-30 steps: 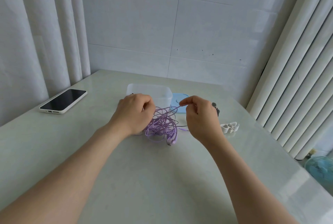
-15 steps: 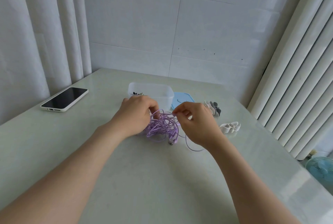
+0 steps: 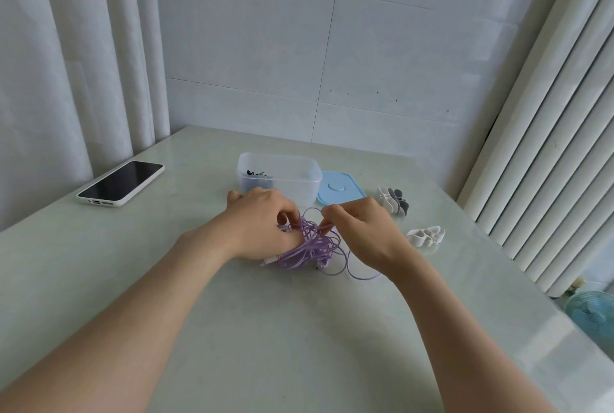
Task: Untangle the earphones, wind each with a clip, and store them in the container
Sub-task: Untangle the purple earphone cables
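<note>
The tangled purple earphone cables [image 3: 309,246] lie on the pale surface [image 3: 265,346] before the clear plastic container [image 3: 292,180]. The flat blue lid [image 3: 342,188] lies to its right and the white-cased phone [image 3: 121,182] to its left.

- no text, label, brand, number or sign can be read anywhere in view.
- the phone [image 3: 121,184] on the worktop [image 3: 282,329] shows only a dark screen.
- the blue lid [image 3: 339,187] bears a plain round raised mark, without letters.

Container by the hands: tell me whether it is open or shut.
Open. The clear container has no lid on it; the blue lid lies flat on the table just to its right.
</note>
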Demonstrator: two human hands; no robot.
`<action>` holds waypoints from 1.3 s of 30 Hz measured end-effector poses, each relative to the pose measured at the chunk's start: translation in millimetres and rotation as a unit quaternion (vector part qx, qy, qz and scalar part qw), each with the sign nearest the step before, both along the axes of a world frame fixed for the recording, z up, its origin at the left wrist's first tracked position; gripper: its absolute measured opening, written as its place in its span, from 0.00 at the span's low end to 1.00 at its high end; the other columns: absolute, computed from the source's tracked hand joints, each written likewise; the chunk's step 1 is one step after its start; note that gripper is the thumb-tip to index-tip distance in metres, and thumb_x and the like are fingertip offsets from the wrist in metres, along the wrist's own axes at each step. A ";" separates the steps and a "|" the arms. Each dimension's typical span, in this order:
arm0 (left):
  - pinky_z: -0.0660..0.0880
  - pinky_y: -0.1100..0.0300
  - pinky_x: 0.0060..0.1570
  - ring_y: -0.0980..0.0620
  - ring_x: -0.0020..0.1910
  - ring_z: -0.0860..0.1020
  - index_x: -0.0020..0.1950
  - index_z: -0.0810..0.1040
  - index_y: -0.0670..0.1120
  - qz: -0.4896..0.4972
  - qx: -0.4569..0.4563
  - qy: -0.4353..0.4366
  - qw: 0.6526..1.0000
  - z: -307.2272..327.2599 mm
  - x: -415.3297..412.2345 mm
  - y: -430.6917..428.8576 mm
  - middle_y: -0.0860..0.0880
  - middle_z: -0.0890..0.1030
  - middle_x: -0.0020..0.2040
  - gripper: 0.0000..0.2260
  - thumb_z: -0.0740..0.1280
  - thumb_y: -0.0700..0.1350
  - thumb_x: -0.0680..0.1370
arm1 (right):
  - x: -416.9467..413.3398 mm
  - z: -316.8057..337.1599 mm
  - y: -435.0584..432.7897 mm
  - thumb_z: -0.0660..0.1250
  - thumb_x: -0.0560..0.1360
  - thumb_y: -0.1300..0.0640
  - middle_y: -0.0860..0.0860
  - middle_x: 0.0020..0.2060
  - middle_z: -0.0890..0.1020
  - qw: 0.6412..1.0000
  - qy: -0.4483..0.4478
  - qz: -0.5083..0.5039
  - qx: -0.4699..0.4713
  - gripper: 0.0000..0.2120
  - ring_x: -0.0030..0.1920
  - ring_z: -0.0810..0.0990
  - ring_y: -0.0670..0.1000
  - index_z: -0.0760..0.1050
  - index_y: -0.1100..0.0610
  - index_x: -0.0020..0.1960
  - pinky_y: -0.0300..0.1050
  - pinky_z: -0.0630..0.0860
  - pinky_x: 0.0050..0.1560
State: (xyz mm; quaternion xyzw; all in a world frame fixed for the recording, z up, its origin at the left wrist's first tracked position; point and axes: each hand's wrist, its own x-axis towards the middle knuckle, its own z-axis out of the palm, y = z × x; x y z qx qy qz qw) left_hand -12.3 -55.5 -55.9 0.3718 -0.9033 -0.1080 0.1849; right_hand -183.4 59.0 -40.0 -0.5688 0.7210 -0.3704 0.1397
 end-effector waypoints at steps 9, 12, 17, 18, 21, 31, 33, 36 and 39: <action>0.63 0.53 0.59 0.64 0.48 0.76 0.45 0.81 0.57 -0.043 -0.004 0.076 0.996 4.1 1.6 4.6 0.62 0.83 0.45 0.05 0.68 0.55 0.75 | -5.5 -10.7 -7.3 0.70 0.76 0.56 0.43 0.30 0.84 0.999 0.050 -0.001 -0.008 0.08 0.31 0.77 0.40 0.87 0.53 0.40 0.29 0.71 0.34; 0.68 0.50 0.62 0.59 0.44 0.77 0.43 0.81 0.52 -0.021 0.006 0.106 0.994 4.8 -0.3 2.5 0.56 0.83 0.40 0.13 0.59 0.55 0.75 | -6.2 -12.3 -8.0 0.71 0.77 0.55 0.42 0.34 0.86 0.998 0.057 0.005 0.002 0.08 0.38 0.82 0.38 0.88 0.52 0.43 0.29 0.74 0.39; 0.74 0.50 0.55 0.49 0.46 0.76 0.59 0.79 0.51 -0.057 -0.051 0.155 0.985 -4.4 2.0 -11.6 0.55 0.69 0.50 0.07 0.64 0.48 0.84 | -5.6 -12.5 -7.4 0.73 0.77 0.53 0.41 0.34 0.86 0.998 0.058 0.014 0.005 0.06 0.37 0.80 0.34 0.88 0.51 0.45 0.25 0.71 0.38; 0.74 0.51 0.56 0.49 0.48 0.76 0.60 0.82 0.50 -0.058 -0.044 0.139 0.988 -5.3 2.0 -13.3 0.53 0.68 0.52 0.10 0.63 0.49 0.85 | -5.2 -12.5 -7.1 0.73 0.77 0.52 0.42 0.35 0.86 0.998 0.059 0.017 0.003 0.06 0.37 0.81 0.35 0.88 0.51 0.45 0.25 0.71 0.38; 0.74 0.51 0.56 0.52 0.49 0.77 0.47 0.87 0.50 -0.030 -0.016 0.132 0.991 -8.4 2.8 -18.1 0.52 0.70 0.53 0.17 0.62 0.56 0.85 | -3.7 -13.1 -6.5 0.74 0.75 0.50 0.43 0.34 0.86 0.997 0.074 0.021 0.005 0.05 0.37 0.81 0.39 0.88 0.49 0.44 0.29 0.73 0.38; 0.74 0.55 0.55 0.62 0.49 0.77 0.52 0.82 0.59 -0.080 -0.030 0.098 0.992 -3.7 4.5 -11.8 0.59 0.81 0.46 0.09 0.74 0.48 0.74 | -5.8 -19.4 -10.4 0.71 0.79 0.49 0.46 0.32 0.85 0.994 0.109 0.014 0.015 0.06 0.37 0.81 0.44 0.85 0.46 0.44 0.35 0.75 0.38; 0.77 0.58 0.52 0.62 0.47 0.78 0.52 0.86 0.57 -0.118 -0.018 0.090 0.989 -4.3 3.3 -12.0 0.57 0.81 0.47 0.08 0.75 0.46 0.76 | -6.4 -20.6 -11.5 0.70 0.80 0.50 0.48 0.33 0.86 0.994 0.106 0.017 0.015 0.07 0.37 0.82 0.46 0.85 0.47 0.45 0.41 0.78 0.42; 0.77 0.56 0.51 0.59 0.44 0.79 0.48 0.87 0.54 -0.120 -0.026 0.123 0.985 -6.3 1.1 -15.1 0.57 0.81 0.46 0.04 0.76 0.45 0.77 | -5.9 -19.7 -12.4 0.69 0.80 0.50 0.48 0.34 0.86 0.995 0.101 0.018 0.008 0.08 0.38 0.82 0.47 0.85 0.49 0.46 0.45 0.79 0.45; 0.75 0.63 0.48 0.60 0.44 0.80 0.48 0.85 0.52 -0.099 -0.035 0.203 0.973 -2.9 0.9 -14.1 0.58 0.82 0.45 0.03 0.75 0.44 0.79 | -3.5 -13.9 -10.2 0.65 0.82 0.53 0.41 0.25 0.79 0.997 0.078 0.001 -0.010 0.14 0.31 0.76 0.42 0.86 0.53 0.43 0.35 0.70 0.36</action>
